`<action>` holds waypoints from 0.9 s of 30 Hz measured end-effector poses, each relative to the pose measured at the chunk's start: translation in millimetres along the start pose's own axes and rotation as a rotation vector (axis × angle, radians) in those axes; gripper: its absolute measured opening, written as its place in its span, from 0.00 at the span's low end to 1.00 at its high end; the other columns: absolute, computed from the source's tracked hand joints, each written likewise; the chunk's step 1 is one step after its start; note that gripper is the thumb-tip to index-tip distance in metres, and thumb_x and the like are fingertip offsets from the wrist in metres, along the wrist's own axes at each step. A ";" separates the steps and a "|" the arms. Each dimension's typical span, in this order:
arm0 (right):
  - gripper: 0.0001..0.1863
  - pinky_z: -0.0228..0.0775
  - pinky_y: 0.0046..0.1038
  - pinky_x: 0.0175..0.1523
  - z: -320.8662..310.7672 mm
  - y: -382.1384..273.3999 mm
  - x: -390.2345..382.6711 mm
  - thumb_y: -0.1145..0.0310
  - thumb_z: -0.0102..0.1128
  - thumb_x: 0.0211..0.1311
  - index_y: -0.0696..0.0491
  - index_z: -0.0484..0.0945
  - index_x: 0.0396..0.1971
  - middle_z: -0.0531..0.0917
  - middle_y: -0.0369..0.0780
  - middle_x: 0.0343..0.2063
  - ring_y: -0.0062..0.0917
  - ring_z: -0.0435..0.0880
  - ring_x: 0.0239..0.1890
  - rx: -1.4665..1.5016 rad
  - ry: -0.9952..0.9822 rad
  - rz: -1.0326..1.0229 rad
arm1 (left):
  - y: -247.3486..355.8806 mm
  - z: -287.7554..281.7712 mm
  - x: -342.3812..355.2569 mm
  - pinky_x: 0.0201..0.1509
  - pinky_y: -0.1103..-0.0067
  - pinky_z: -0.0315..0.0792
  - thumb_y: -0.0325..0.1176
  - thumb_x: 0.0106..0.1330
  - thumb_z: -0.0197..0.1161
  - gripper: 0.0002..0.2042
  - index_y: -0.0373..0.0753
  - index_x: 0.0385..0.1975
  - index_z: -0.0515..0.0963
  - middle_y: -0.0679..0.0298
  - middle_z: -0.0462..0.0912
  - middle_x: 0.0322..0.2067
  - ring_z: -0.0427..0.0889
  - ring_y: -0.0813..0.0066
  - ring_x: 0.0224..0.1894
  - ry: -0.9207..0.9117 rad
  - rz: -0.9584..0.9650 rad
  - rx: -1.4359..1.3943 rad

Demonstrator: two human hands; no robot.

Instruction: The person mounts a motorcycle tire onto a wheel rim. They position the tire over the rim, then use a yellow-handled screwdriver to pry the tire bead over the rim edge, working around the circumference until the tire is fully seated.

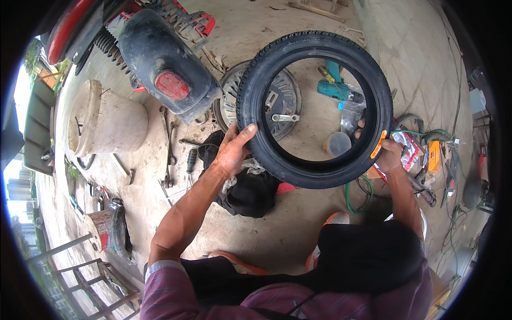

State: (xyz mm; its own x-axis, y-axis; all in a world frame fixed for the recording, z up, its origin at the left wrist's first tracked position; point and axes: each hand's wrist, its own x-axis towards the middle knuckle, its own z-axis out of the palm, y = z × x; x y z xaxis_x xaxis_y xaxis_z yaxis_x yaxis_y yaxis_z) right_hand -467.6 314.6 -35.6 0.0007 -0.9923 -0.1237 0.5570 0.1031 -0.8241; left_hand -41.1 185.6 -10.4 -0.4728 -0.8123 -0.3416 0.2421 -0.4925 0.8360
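I hold a black rubber tyre [314, 45] up in front of me with both hands. My left hand [233, 151] grips its left side, thumb across the tread. My right hand [388, 153] grips its right side, beside an orange sticker [378, 144] on the sidewall. Through the tyre's opening I see a grey metal wheel hub [281, 101] lying on the concrete floor, partly covered by the tyre. A clear plastic cup [337, 144] also shows through the opening.
A scooter's rear, with black mudguard and red reflector [172, 85], lies at the upper left. A white bucket [104, 120] lies on its side to the left. A teal power drill [337, 88], wrenches [170, 141], a black cloth [250, 189] and tangled hoses and tools [426, 154] lie about.
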 end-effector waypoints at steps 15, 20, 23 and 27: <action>0.46 0.80 0.41 0.63 8.6 -1.3 -3.6 0.58 0.68 0.50 0.58 0.66 0.71 0.78 0.49 0.63 0.40 0.83 0.59 0.015 0.011 -0.035 | 7.7 6.0 0.0 0.72 0.61 0.67 0.44 0.73 0.68 0.36 0.38 0.75 0.59 0.56 0.74 0.65 0.74 0.63 0.67 0.021 0.011 0.016; 0.46 0.79 0.40 0.64 9.6 -4.8 -10.6 0.57 0.67 0.52 0.58 0.65 0.72 0.77 0.49 0.65 0.39 0.82 0.61 0.019 -0.012 -0.047 | 8.6 10.6 -2.0 0.72 0.61 0.67 0.46 0.73 0.68 0.38 0.37 0.76 0.57 0.56 0.74 0.66 0.74 0.63 0.67 0.023 -0.001 0.037; 0.46 0.79 0.40 0.65 10.5 -7.9 -15.1 0.57 0.66 0.52 0.58 0.65 0.73 0.77 0.48 0.65 0.38 0.82 0.61 0.021 0.003 -0.046 | 8.5 11.6 -1.8 0.72 0.61 0.67 0.47 0.73 0.68 0.39 0.37 0.76 0.57 0.56 0.73 0.66 0.74 0.63 0.66 0.009 0.006 0.058; 0.46 0.79 0.40 0.65 7.4 -7.6 -16.4 0.57 0.66 0.52 0.57 0.65 0.73 0.77 0.48 0.65 0.38 0.82 0.61 0.027 0.004 -0.046 | 6.9 11.1 -0.6 0.71 0.61 0.68 0.47 0.72 0.68 0.39 0.38 0.76 0.57 0.55 0.74 0.65 0.74 0.63 0.65 -0.002 0.022 0.058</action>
State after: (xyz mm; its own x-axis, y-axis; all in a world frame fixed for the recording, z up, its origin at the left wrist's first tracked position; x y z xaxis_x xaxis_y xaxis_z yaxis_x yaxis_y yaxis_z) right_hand -465.7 329.5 -23.2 -0.0290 -0.9957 -0.0883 0.5782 0.0554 -0.8140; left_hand -48.5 186.2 0.4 -0.4698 -0.8220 -0.3220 0.2032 -0.4557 0.8666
